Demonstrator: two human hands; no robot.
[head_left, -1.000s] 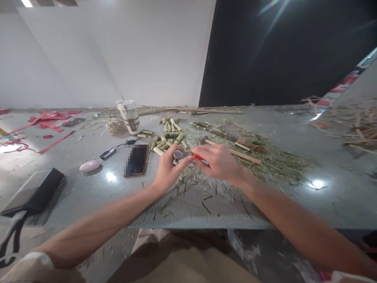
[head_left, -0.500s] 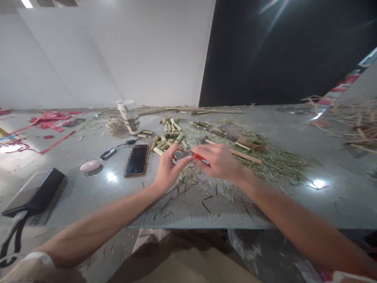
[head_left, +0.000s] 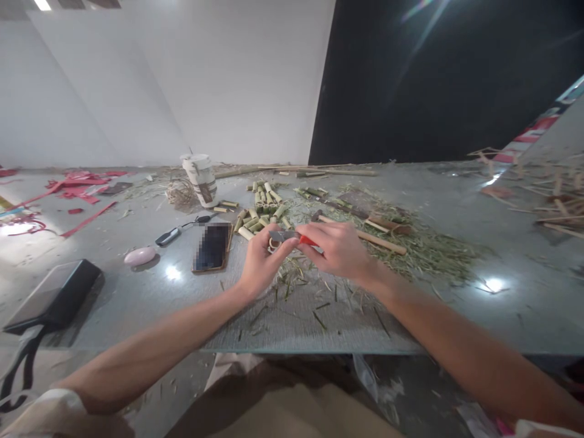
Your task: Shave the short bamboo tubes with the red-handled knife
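Note:
My right hand (head_left: pixel 340 250) is closed around a red-handled knife (head_left: pixel 306 241), its grey blade pointing left over my left hand's fingers. My left hand (head_left: pixel 262 261) is curled shut on a small bamboo piece that its fingers mostly hide, pinched right under the blade. Both hands meet just above the grey table (head_left: pixel 456 310), over loose green shavings (head_left: pixel 292 280). A pile of short cut bamboo sections (head_left: pixel 263 210) lies just beyond my hands.
A phone (head_left: pixel 211 246) lies left of my left hand, with a pink oval object (head_left: pixel 139 256), a dark case (head_left: pixel 52 296) and a paper cup (head_left: pixel 199 178) further left and back. Long bamboo sticks (head_left: pixel 365 234) and shavings cover the right. Red paper scraps (head_left: pixel 77 185) lie far left.
The knife blade has shifted slightly up and left over my left fingers, showing more of it. My hands stay together in the same spot.

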